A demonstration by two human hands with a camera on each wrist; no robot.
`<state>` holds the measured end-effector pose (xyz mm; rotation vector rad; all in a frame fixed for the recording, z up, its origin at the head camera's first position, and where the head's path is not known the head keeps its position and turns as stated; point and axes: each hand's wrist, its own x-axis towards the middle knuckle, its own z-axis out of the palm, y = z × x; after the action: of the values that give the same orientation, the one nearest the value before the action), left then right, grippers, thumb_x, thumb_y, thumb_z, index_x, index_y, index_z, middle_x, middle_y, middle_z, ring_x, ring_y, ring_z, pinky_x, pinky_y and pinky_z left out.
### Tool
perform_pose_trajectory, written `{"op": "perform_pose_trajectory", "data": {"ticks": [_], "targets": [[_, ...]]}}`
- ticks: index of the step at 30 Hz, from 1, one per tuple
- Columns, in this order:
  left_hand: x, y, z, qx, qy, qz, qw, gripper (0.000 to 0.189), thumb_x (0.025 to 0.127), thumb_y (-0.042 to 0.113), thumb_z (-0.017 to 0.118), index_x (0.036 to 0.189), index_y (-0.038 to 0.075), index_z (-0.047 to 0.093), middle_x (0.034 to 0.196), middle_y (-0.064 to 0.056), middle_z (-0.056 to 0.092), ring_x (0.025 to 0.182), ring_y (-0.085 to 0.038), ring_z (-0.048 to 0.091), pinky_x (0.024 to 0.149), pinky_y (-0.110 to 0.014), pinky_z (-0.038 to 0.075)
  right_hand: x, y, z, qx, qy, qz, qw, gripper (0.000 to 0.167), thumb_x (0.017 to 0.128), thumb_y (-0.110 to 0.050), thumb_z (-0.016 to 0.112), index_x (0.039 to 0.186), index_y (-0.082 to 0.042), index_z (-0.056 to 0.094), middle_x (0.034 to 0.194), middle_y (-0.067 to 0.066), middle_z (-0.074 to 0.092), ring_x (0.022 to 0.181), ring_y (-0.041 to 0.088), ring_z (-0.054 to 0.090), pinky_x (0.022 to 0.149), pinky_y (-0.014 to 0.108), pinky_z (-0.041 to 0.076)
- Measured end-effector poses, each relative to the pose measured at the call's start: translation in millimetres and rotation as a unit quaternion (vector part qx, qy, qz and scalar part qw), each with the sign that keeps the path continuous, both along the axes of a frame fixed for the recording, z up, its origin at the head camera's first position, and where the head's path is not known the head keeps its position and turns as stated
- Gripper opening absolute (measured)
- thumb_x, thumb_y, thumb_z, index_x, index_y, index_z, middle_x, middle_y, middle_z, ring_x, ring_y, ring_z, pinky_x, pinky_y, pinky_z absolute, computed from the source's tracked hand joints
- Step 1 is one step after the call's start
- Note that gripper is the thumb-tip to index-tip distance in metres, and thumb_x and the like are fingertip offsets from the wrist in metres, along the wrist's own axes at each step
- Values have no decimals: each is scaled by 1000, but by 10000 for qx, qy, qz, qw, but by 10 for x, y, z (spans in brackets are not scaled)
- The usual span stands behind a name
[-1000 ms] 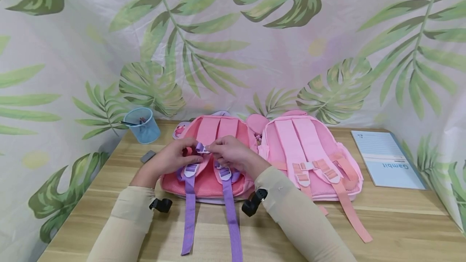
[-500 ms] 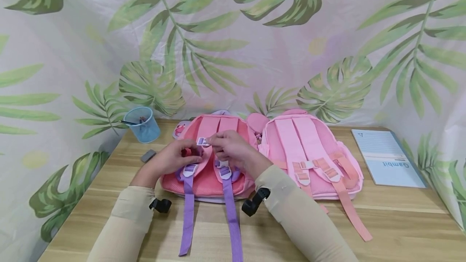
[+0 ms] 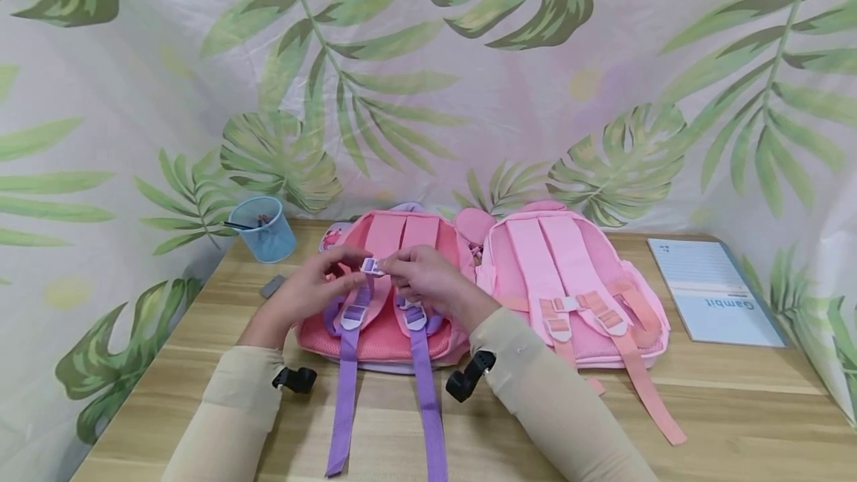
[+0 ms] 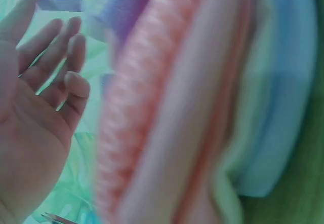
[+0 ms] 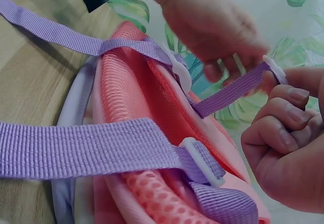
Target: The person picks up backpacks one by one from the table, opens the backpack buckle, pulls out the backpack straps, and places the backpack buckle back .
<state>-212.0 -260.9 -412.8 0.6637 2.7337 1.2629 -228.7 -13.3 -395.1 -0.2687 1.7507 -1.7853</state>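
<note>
A coral-pink backpack (image 3: 388, 348) lies with its shoulder straps up. Purple webbing with white adjusters hangs from its straps over the table. My right hand (image 3: 428, 274) pinches a small white strap buckle (image 3: 370, 265) above the left shoulder strap. In the right wrist view, purple webbing (image 5: 233, 89) runs taut from the backpack to this buckle (image 5: 274, 69). My left hand (image 3: 308, 288) is at the buckle's left side, thumb and index finger apart around it. The left wrist view shows that hand (image 4: 35, 127) with its fingers loosely bent and spread.
A light pink backpack (image 3: 545, 259) with peach webbing lies to the right. Beyond it is a blue and white notebook (image 3: 716, 292). A blue mesh pen cup (image 3: 268, 240) and a small grey block (image 3: 272, 286) are at the left. A leaf-print cloth (image 3: 428, 95) hangs behind the table.
The buckle has lifted slightly, then come down a little and turned flatter. My left fingers have opened and shifted slightly up toward it. My right hand has kept its pinch.
</note>
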Motion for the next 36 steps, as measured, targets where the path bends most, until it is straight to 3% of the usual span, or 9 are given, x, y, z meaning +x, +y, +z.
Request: {"op": "perform_pose_trajectory", "data": {"ticks": [3, 7, 12, 16, 24, 30, 36], "targets": [[25, 3, 50, 182, 205, 16, 9996, 33, 104, 15, 73, 136, 8, 70, 110, -7, 69, 98, -25, 59, 82, -31, 53, 8, -11, -16, 73, 61, 31, 9999, 30, 111, -21, 62, 129, 1, 73, 69, -4, 44, 54, 10, 35, 52, 24, 30], [36, 15, 98, 175, 425, -98, 9989, 24, 103, 12, 74, 127, 12, 74, 104, -3, 68, 93, -22, 59, 79, -30, 53, 14, -16, -32, 15, 63, 89, 9999, 29, 111, -22, 60, 124, 3, 72, 69, -3, 44, 53, 10, 34, 51, 23, 30], [20, 23, 61, 293, 651, -225, 9972, 19, 103, 6, 72, 121, 9, 74, 108, -5, 72, 90, -19, 62, 79, -28, 55, 10, 7, -55, -7, -69, 170, 9998, 36, 114, -30, 56, 120, 4, 67, 71, -2, 49, 55, 10, 40, 50, 24, 29], [17, 18, 32, 341, 770, -150, 9963, 17, 104, 4, 69, 121, 5, 72, 110, -8, 73, 90, -19, 64, 81, -29, 55, 4, 45, -78, 58, 5, 179, 9998, 36, 113, -30, 57, 122, 4, 67, 71, -1, 55, 55, 10, 46, 47, 25, 29], [14, 26, 38, 269, 695, 80, 9972, 17, 107, 6, 66, 123, 5, 71, 111, -8, 73, 95, -20, 64, 84, -26, 54, -7, 97, -134, 348, 275, 129, 9989, 32, 109, -23, 63, 120, 5, 73, 70, -1, 58, 55, 9, 49, 46, 26, 33], [9, 35, 40, 281, 563, 125, 9979, 19, 107, 7, 66, 125, 3, 70, 114, -11, 73, 97, -26, 66, 86, -24, 55, 9, 66, -103, 302, 234, 39, 9993, 31, 109, -23, 65, 122, 4, 73, 71, -1, 61, 56, 9, 51, 48, 24, 35], [12, 29, 44, 265, 363, 190, 9988, 23, 107, 7, 66, 128, 1, 69, 117, -14, 72, 98, -25, 65, 86, -20, 55, 18, 5, -87, 89, 64, -177, 9998, 29, 108, -17, 66, 122, 7, 73, 71, 0, 61, 56, 9, 51, 52, 20, 45]]}}
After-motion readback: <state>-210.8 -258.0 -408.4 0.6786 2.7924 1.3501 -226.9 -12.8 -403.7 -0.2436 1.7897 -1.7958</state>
